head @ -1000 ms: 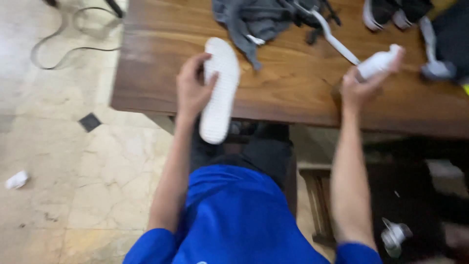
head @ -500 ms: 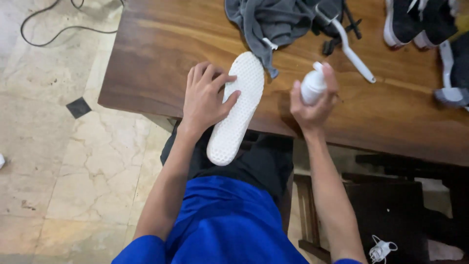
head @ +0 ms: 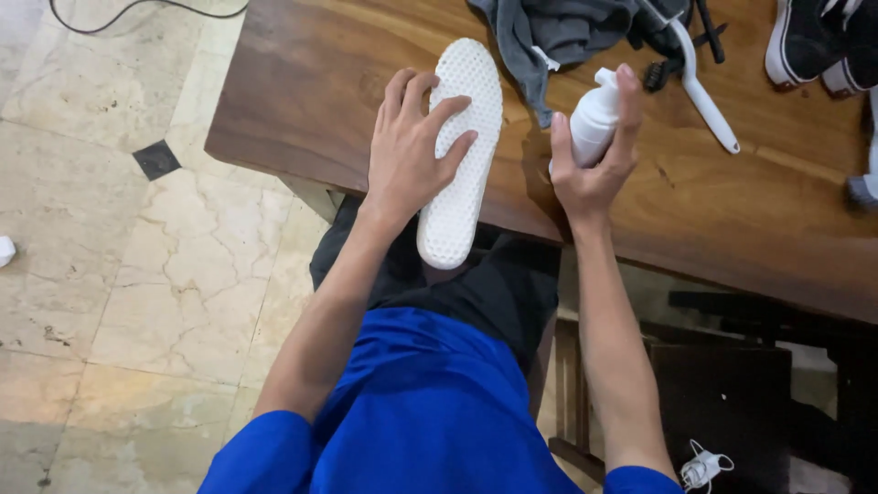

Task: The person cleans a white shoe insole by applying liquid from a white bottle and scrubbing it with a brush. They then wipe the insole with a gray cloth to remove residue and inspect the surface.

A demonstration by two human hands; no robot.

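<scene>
A white shoe insole (head: 463, 155) with a dotted texture lies on the wooden table (head: 750, 210), its heel end hanging over the near edge. My left hand (head: 410, 146) rests flat on it with fingers spread, pressing it down. My right hand (head: 596, 155) grips a small white spray bottle (head: 594, 117) upright just right of the insole, with the index finger on top of the nozzle.
A grey cloth (head: 567, 32) lies at the table's far side, with a white-handled brush (head: 700, 78) beside it. Black-and-white shoes (head: 823, 41) sit at the far right. A cable (head: 146, 7) runs across the tiled floor at left. A dark stool (head: 722, 384) stands under the table.
My right hand has brought the spray bottle from the far right of the table over to just beside the insole. My left hand stays on the insole.
</scene>
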